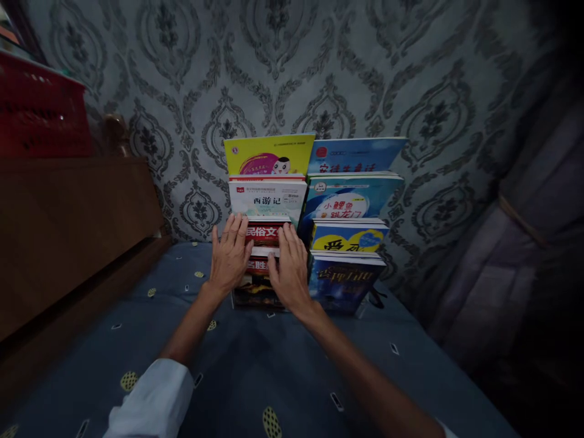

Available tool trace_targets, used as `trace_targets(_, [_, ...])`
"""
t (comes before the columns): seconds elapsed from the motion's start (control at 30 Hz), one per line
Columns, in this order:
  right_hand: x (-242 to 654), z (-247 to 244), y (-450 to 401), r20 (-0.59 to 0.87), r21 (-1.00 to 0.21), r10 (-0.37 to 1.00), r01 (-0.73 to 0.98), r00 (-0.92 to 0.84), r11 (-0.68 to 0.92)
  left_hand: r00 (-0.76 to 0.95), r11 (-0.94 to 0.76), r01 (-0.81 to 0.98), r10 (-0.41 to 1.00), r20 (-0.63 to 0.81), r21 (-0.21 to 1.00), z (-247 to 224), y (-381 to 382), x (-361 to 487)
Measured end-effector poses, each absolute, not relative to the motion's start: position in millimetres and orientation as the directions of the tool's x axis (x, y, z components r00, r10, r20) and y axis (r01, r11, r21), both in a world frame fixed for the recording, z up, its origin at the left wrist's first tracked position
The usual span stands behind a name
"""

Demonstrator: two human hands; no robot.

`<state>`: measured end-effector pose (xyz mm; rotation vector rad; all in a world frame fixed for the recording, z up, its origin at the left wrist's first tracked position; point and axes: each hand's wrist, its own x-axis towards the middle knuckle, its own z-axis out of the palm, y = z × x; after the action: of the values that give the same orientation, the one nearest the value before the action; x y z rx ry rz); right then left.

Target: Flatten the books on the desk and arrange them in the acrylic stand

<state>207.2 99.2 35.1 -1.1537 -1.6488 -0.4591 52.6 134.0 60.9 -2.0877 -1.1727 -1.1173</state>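
Note:
Two columns of upright books stand in stepped rows by the wall. My left hand (230,258) lies with fingers stretched out at the left edge of a red-covered book (262,232) in the left column. My right hand (291,264) rests at that book's right side, its fingers also extended. In front stands a dark book with a red band (258,286), partly covered by my right hand. Behind my fingertips rises a white book (268,198), then a yellow book (269,155). Beside my right hand, the right column's front holds a dark blue book (344,283).
Behind it in the right column are a yellow-and-blue book (349,237), a teal book (353,194) and a blue book (360,155). A wooden cabinet (77,231) with a red basket (43,112) stands left. Patterned dark cloth (237,377) lies underneath; a tied curtain (497,255) hangs right.

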Motion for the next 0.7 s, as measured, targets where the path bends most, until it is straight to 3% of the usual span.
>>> trace_targets(0.27, [211.4,40.1,93.6,0.880,-0.229,0.473,0.841,-0.036,0.490,0.321,-0.518,0.854,0.447,0.835,-0.051,68.8,132.8,49.7])
trace_targets(0.7, [245.3,108.4,117.1,0.920,-0.218,0.391,0.829,-0.002,0.516,0.298,-0.494,0.869,0.453,0.841,-0.042,143.8,145.3,47.1])
